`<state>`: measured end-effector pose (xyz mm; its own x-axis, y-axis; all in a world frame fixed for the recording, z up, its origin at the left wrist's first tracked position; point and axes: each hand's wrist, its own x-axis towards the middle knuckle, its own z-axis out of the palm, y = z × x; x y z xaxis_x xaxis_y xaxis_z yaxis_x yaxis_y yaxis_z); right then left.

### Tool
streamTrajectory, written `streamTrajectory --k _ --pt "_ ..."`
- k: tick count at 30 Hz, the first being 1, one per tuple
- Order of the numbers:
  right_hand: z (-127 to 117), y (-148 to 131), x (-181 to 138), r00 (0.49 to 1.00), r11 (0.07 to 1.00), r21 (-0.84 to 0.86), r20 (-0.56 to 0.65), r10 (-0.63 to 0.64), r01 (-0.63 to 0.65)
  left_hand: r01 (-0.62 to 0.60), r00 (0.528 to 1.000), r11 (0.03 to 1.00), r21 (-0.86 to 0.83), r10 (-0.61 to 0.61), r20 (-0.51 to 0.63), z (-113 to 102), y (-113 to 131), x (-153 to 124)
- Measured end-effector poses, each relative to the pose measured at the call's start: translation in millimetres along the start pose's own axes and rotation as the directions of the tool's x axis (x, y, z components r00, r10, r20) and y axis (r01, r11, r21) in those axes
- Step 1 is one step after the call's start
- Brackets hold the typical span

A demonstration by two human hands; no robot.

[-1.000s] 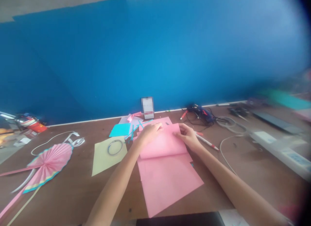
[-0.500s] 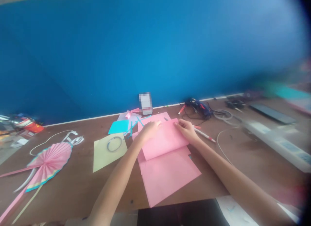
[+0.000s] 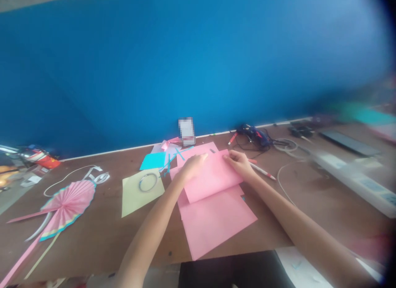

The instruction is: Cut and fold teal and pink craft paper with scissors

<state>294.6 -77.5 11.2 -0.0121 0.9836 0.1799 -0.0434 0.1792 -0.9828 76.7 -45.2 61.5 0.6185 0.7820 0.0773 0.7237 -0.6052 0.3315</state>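
A pink paper sheet [image 3: 213, 216] lies on the brown table [image 3: 102, 234], its near half folded up and over toward the far edge. My left hand [image 3: 193, 166] presses on the far left corner of the folded flap [image 3: 212, 178], fingers bent and together. My right hand [image 3: 239, 164] pinches the flap's far right corner. More pink sheets lie underneath. Both forearms reach in from the bottom of the view.
A yellow sheet [image 3: 133, 197] with a tape ring [image 3: 147, 182] and a cyan sheet [image 3: 153, 160] lie left of the hands. A pink pleated fan [image 3: 66, 207] sits far left. A red-and-white pen [image 3: 261, 170], tangled cables [image 3: 256, 137] and a white strip [image 3: 349, 176] lie right. Blue wall behind.
The hands stay on the flap's far corners, holding the fold. The view has shifted slightly; the sheet looks a little farther away.
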Motion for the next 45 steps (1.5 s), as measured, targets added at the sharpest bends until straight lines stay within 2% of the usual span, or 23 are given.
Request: streamTrajectory --k 4,11,21,27,34,40,45 --pt "1 1 1 1.0 1.0 -0.003 -0.016 0.01 -0.01 0.006 1.0 1.0 0.008 -0.006 0.027 -1 0 0" --pt "2 -2 -1 0.999 1.0 -0.009 0.037 -0.016 0.017 -0.007 0.999 1.0 -0.03 0.006 -0.033 0 5 0" --pt "3 -1 0 1.0 0.999 -0.048 0.015 -0.012 0.013 0.02 1.0 1.0 -0.018 -0.02 0.016 5 5 2" --pt "0 -4 0 0.998 0.99 -0.127 -0.004 -0.064 0.063 -0.034 0.999 0.999 -0.002 0.034 0.017 9 8 1" --pt "-5 -1 3 0.991 0.973 -0.203 -0.054 -0.126 0.113 -0.015 1.0 1.0 -0.024 0.014 -0.006 3 10 0" --pt "-11 -2 7 0.981 0.96 -0.26 -0.129 -0.145 0.108 0.021 0.997 0.998 0.059 -0.025 0.074 -3 4 -1" --pt "-11 -6 6 0.981 0.966 -0.251 -0.162 -0.105 0.061 0.029 0.988 0.992 0.124 -0.047 0.147 -5 0 1"
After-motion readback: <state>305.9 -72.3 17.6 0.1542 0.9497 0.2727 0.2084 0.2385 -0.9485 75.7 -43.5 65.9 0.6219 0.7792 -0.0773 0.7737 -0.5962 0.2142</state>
